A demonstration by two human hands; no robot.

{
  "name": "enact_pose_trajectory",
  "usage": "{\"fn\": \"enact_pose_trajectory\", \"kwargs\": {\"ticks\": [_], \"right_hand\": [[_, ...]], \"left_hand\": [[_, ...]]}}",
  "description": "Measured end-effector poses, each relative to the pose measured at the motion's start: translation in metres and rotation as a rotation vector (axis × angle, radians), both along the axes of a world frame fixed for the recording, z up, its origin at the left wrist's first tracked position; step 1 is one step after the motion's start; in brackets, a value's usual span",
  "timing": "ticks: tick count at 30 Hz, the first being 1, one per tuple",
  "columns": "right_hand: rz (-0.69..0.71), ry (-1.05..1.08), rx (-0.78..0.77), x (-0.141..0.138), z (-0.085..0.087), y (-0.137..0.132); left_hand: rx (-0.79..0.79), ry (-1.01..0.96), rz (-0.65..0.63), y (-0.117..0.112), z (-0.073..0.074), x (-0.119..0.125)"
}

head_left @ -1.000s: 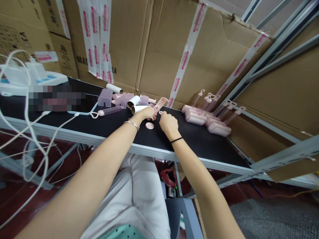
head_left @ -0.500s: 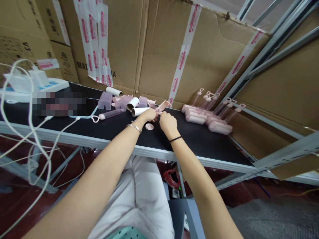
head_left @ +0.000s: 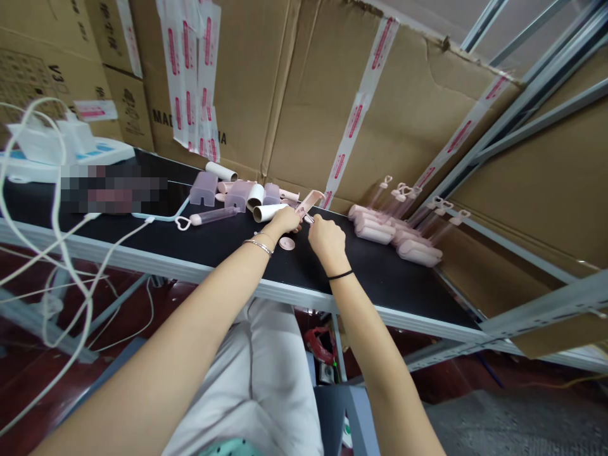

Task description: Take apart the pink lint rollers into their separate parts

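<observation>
My left hand (head_left: 286,220) is closed on a pink plastic bracket (head_left: 312,201), a trough-like piece whose far end tilts up to the right. Close beside it, my right hand (head_left: 327,238) is a fist with a thin shiny piece (head_left: 308,218) sticking out towards the bracket; its kind is too small to tell. A round pink cap (head_left: 287,243) lies on the black tabletop just below my hands. Behind my left wrist rests a white paper tube (head_left: 268,212). Further left is a clear purple handle (head_left: 216,216) with a heart-shaped loop.
Several pink rollers (head_left: 375,229) with clear handles stand in rows at the right. Purple covers (head_left: 204,189) and more tubes lie at the back left. A white power strip (head_left: 107,152) and loose cables occupy the far left. Cardboard (head_left: 304,95) walls the back; metal shelf bars (head_left: 536,136) border the right.
The camera view has shifted slightly. Both hands stay together at the pink bracket; the right fist has drawn slightly away from it, and more of the shiny piece shows.
</observation>
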State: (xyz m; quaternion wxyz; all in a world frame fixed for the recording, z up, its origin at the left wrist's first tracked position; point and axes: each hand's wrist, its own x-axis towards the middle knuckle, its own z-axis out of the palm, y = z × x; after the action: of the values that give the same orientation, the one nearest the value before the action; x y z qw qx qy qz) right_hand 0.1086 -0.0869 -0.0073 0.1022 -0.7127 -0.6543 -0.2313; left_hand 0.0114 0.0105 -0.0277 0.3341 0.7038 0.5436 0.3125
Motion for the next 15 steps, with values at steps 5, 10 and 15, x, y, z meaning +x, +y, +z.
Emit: {"fn": "enact_pose_trajectory", "kwargs": {"ticks": [5, 10, 15], "right_hand": [[-0.009, -0.004, 0.016, -0.005, 0.0, -0.004], [-0.055, 0.004, 0.025, -0.018, -0.005, -0.005], [-0.102, 0.045, 0.07, -0.029, -0.016, 0.001]], "left_hand": [[-0.043, -0.032, -0.018, 0.004, 0.0, 0.0], [-0.052, -0.08, -0.053, 0.003, 0.003, -0.002], [-0.094, 0.007, -0.046, -0.001, 0.011, -0.003]]}}
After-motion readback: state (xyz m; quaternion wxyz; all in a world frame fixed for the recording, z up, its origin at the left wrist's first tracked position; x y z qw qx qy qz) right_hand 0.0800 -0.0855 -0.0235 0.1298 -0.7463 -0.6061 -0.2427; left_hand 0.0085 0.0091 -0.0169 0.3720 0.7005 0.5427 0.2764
